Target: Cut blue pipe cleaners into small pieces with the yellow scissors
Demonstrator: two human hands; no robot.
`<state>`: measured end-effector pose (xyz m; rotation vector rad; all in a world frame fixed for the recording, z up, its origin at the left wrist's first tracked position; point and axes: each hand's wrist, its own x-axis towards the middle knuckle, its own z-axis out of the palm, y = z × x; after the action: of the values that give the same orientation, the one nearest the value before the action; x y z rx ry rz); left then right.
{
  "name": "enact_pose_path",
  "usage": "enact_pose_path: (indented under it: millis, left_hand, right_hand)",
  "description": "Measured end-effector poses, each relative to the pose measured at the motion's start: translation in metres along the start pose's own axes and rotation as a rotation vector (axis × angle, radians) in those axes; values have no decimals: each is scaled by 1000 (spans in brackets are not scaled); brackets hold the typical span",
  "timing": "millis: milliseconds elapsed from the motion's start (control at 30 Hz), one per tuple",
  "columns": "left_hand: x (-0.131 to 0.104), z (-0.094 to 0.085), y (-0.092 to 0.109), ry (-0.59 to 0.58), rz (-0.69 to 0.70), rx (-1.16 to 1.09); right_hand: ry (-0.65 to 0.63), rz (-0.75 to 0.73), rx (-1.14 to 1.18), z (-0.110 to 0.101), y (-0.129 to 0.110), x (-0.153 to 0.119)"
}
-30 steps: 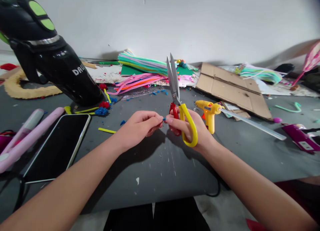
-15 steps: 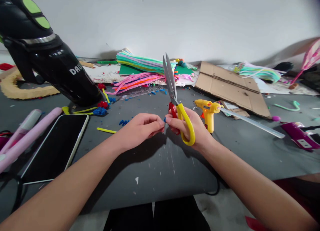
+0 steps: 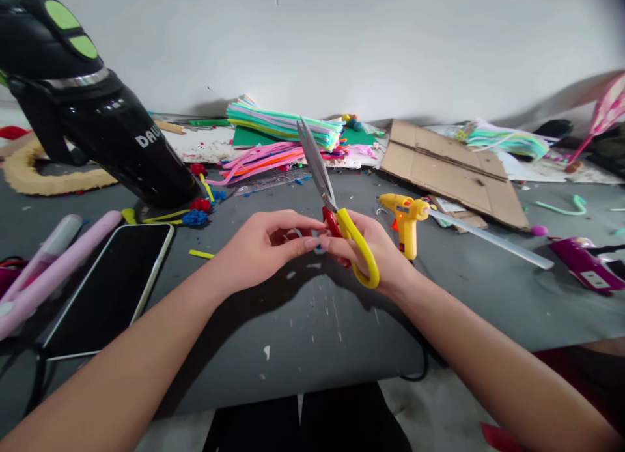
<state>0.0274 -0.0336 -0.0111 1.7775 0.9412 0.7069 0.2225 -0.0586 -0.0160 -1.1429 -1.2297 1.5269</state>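
My right hand is closed around a pair of scissors with one yellow and one red handle. The nearly closed blades point up and to the left. Where the fingertips of both hands meet, a tiny blue fuzzy piece shows, mostly hidden. My left hand is closed in a loose pinch at that piece, its index fingertip beside the red handle. On the grey table left of the left hand lies a short yellow strip.
At left stand a black bottle and a phone. Red and blue fuzzy balls on yellow stems lie by the bottle. Pipe cleaners and cardboard are at the back. To the right is a yellow glue gun with a long stick.
The scissors have tilted left, and their blades have come closer together. My left hand has turned, with its index finger stretched over towards the red handle. The blue piece is now more covered.
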Motion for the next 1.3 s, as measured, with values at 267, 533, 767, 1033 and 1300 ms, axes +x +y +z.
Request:
enact_pose_path:
  millis: [267, 533, 767, 1033, 1300]
  left_hand:
    - [2, 6, 0, 150, 192, 107]
    - [1, 3, -1, 200, 216, 164]
    - [1, -1, 1, 193, 262, 251]
    - [-4, -29, 4, 248, 214, 328]
    - [-1, -10, 2, 28, 211, 307]
  right_hand:
    - [-27, 10, 26, -1, 1, 1]
    - [-105, 2, 89, -4, 2, 0]
    - [-84, 50, 73, -2, 2, 2]
    - [-57, 27, 57, -6, 1, 1]
    - [-50, 33, 41, -3, 0, 0]
